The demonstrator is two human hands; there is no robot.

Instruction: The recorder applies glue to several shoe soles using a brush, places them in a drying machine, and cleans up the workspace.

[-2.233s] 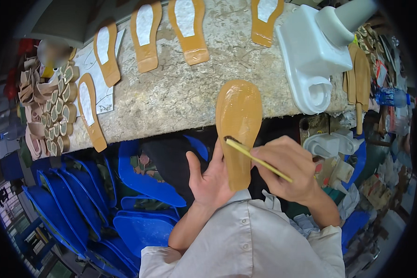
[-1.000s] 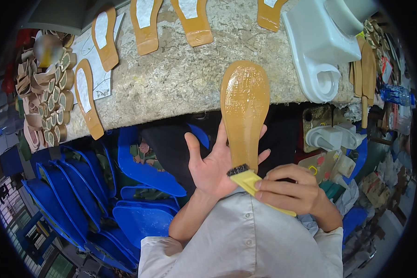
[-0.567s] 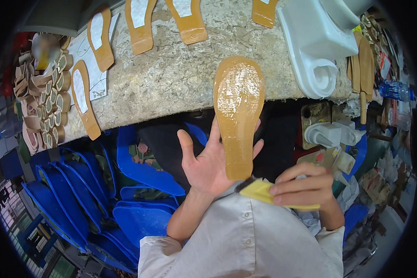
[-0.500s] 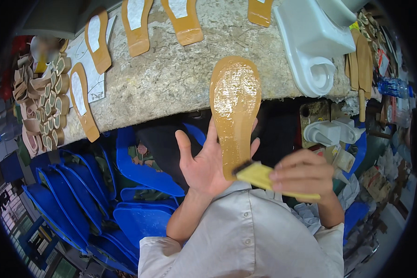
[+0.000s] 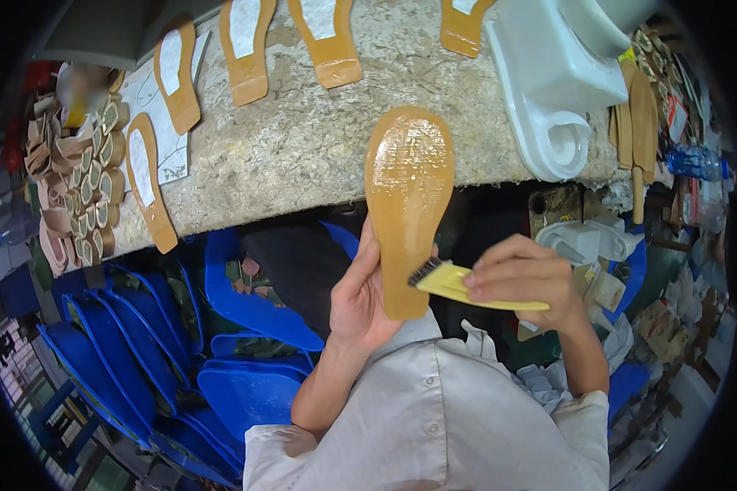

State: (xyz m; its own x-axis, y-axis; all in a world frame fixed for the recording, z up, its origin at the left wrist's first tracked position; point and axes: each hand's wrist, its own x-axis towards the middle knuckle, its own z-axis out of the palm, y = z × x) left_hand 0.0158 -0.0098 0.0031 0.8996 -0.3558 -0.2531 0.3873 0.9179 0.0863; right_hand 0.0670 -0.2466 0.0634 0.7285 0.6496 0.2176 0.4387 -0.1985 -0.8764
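A tan insole [image 5: 411,180] lies face up in my left hand [image 5: 360,299], its wide end pointing away from me. The wide part shines with a wet coating. My left thumb presses along its left edge, while the other fingers are mostly hidden underneath. My right hand [image 5: 520,282] grips a brush with a flat yellow handle [image 5: 450,282]. The brush's dark bristles [image 5: 423,271] touch the right edge of the insole's narrow end.
Several tan insoles with white patches [image 5: 325,57] lie along the worn workbench [image 5: 278,139]. A white plastic container [image 5: 549,90] stands at its right. Stacked shoe pieces [image 5: 90,180] fill the left end. Blue bins [image 5: 123,352] sit below left; a plastic bottle [image 5: 698,162] is far right.
My left thumb has closed from spread out onto the insole's edge. The brush has moved up slightly along the narrow end, its bristles now tilted. The insole has shifted a little left.
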